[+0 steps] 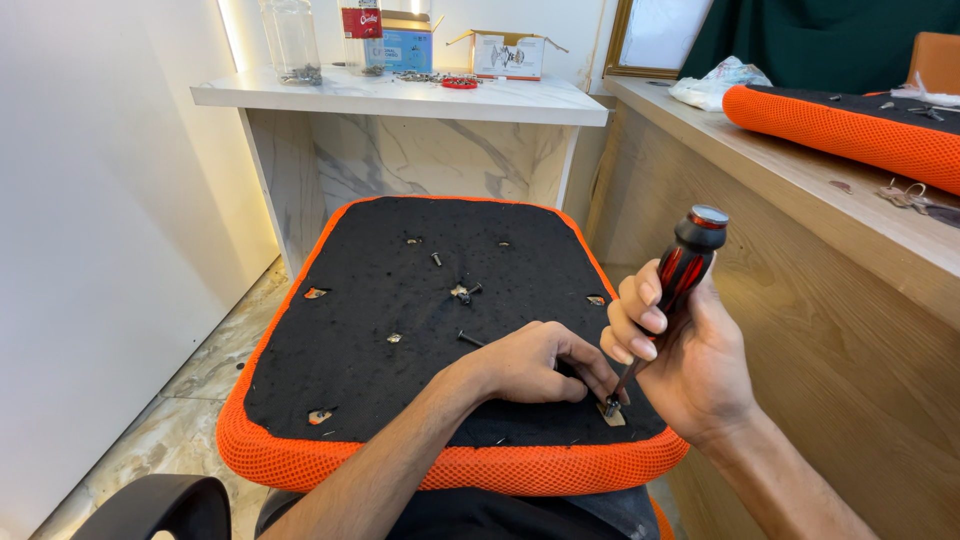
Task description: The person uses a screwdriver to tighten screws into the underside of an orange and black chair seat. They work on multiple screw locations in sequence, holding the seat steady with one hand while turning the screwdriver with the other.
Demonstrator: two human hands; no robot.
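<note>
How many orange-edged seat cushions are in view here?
2. One orange-edged seat cushion lies upside down in front of the person, under the left hand and right hand; the second cushion rests on the wooden counter, upper right, partly cropped.

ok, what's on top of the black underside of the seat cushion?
Loose screws and small metal bits lie scattered on the seat cushion. The left hand rests near the corner hole, where the screwdriver tip in the right hand meets. Whatever lies under the left hand is hidden.
</note>
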